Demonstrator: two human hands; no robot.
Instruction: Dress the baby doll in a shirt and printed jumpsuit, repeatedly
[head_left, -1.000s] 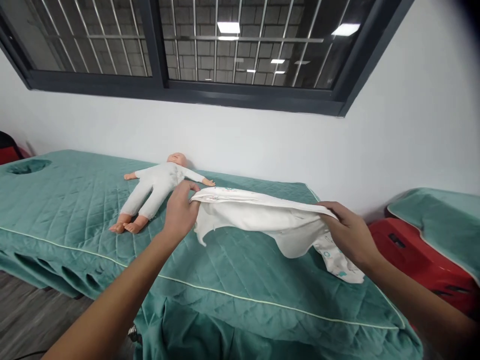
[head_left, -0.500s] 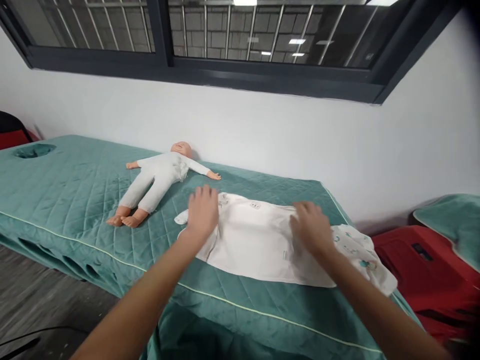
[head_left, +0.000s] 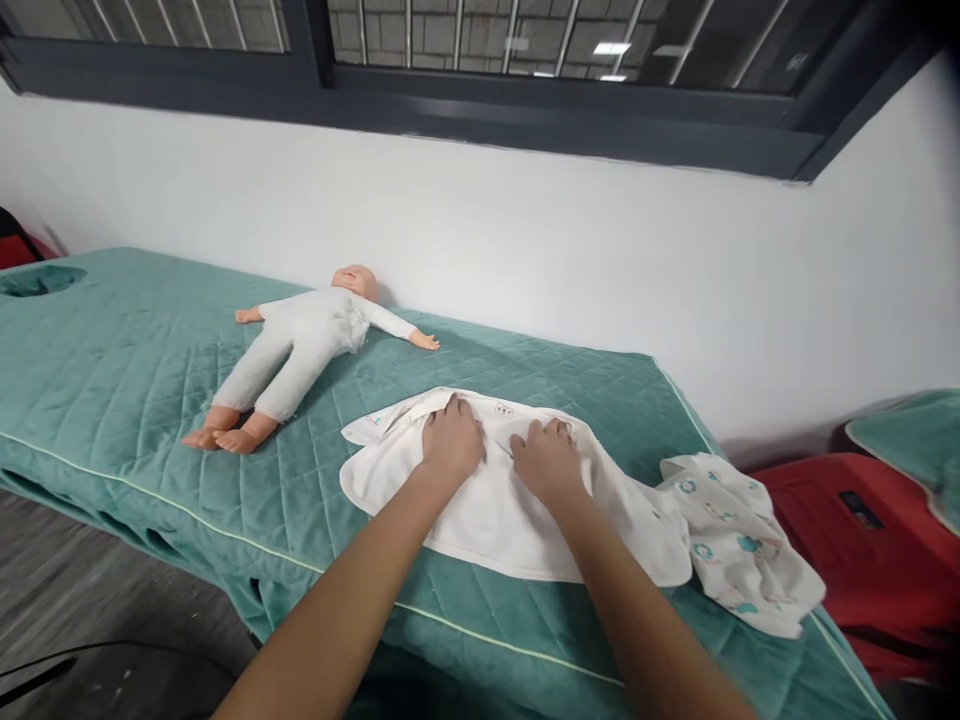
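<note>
Because the white garment (head_left: 487, 530) lies spread on the green bed (head_left: 127, 360), I register the left hand (head_left: 454, 440) and right hand (head_left: 549, 462) apart near its far edge, where their weight likely holds it flat; whether either pinches cloth, I cannot tell.

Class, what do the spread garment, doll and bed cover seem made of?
Garment: matte, probably cotton, from its soft folds. Doll: matte body, fuzzy patch, probably cloth; smooth, moulded feet, perhaps vinyl. Bed cover: possibly velvet, from its soft sheen; diamond-quilted.
</note>
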